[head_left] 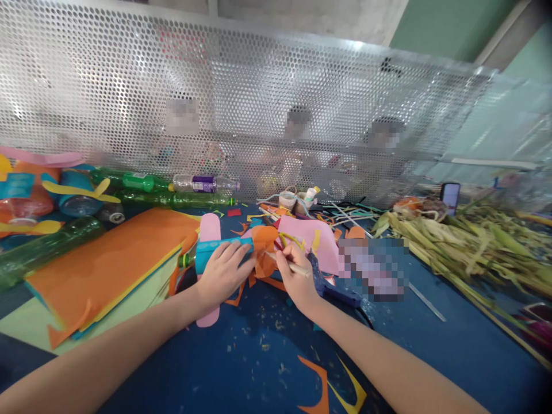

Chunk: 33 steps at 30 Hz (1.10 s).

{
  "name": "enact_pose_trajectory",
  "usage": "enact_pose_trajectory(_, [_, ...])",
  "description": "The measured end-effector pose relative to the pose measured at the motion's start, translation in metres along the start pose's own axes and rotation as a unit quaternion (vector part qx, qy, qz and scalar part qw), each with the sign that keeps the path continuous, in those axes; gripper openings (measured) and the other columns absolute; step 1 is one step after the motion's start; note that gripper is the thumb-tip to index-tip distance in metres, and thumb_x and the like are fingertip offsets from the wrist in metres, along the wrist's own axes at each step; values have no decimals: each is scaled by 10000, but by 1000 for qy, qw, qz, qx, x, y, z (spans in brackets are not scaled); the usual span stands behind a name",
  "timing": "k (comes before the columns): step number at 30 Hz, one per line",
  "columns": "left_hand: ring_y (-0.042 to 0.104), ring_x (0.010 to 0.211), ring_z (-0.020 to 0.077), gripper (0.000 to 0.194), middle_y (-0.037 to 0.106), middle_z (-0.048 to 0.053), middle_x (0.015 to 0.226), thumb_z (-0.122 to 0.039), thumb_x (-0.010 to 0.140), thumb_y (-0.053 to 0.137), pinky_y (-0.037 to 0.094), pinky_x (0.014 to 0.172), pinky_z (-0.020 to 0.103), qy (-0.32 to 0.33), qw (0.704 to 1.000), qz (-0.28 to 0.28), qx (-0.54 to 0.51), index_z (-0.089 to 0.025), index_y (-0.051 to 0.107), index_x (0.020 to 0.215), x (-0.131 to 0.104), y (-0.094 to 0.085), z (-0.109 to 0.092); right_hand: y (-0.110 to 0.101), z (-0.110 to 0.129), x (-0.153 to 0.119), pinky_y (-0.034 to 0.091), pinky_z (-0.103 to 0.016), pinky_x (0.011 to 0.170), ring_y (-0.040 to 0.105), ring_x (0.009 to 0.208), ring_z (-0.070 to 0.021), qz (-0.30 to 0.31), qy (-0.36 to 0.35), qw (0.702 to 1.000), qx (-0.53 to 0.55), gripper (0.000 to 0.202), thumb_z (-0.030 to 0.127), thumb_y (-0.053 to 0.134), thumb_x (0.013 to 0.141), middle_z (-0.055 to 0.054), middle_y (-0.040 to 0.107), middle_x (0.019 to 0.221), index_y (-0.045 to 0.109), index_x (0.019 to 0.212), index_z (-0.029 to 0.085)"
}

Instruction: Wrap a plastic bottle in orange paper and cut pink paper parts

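A plastic bottle [187, 261] with a green cap lies across the table in front of me, wrapped in blue foam or paper. Pink strips [210, 226] stick out from it like wings. My left hand [226, 269] rests over the wrapped bottle, fingers curved around its top. At its right end is an orange piece [264, 236]. My right hand [296, 276] pinches a slim whitish pen [299, 269], its tip touching or close to the orange piece. Beside that hand lies a dark blue glue gun [340, 294] with a black cord.
Orange sheets [116, 259] and green bottles [56, 247] are at left, near finished-looking bottle planes [80, 190]. A pink sheet [313, 238], small pots [287, 199] and scraps lie ahead. Dried husks [452, 247] and a phone [450, 198] are at right. People sit behind a perforated metal screen [250, 109].
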<state>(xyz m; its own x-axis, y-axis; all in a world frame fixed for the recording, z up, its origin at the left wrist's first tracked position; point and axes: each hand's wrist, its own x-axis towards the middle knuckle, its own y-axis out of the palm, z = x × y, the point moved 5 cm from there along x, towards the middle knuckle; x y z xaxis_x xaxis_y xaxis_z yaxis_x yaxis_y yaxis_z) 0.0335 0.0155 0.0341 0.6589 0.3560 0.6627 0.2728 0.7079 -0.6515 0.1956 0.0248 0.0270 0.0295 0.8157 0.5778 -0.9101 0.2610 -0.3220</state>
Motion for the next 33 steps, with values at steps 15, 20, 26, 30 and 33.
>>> enact_pose_trajectory(15, [556,996,262,211,619,106,1097,-183,830,542,435,875,418,1,1000,-1,-6,-202,626,1022,0,-1,0,0,3,0,325,-252,518,370,497,-109,-3,4,1000,-10,240,266,454,872,58,369,560,335,667,225])
enact_pose_trajectory(20, [550,998,263,213,618,99,1103,-185,829,542,428,883,416,-1,1000,5,4,-213,623,1024,0,1,0,0,2,0,327,-250,522,361,488,-106,-6,5,1000,-3,241,268,455,873,62,355,557,334,669,224])
enact_pose_trajectory(26, [556,986,266,208,622,98,1096,-180,826,544,435,875,416,1,1000,1,2,-202,627,1015,0,-1,0,0,2,0,333,-244,526,382,502,-104,-1,2,1000,-7,234,267,457,871,56,381,571,342,672,221])
enact_pose_trajectory(30, [558,993,263,214,619,106,1100,-181,828,542,439,871,418,2,1000,2,-2,-201,624,1024,0,-2,-1,-2,3,-1,327,-244,522,357,496,-102,-9,-3,1000,-15,247,263,453,871,60,351,563,335,659,220])
enact_pose_trajectory(33, [559,990,263,212,620,104,1098,-184,828,544,437,877,421,0,1000,1,-1,-201,624,1024,-1,-2,0,-4,4,0,323,-244,519,343,500,-103,-18,-11,1000,-13,247,251,450,871,59,337,564,337,654,220])
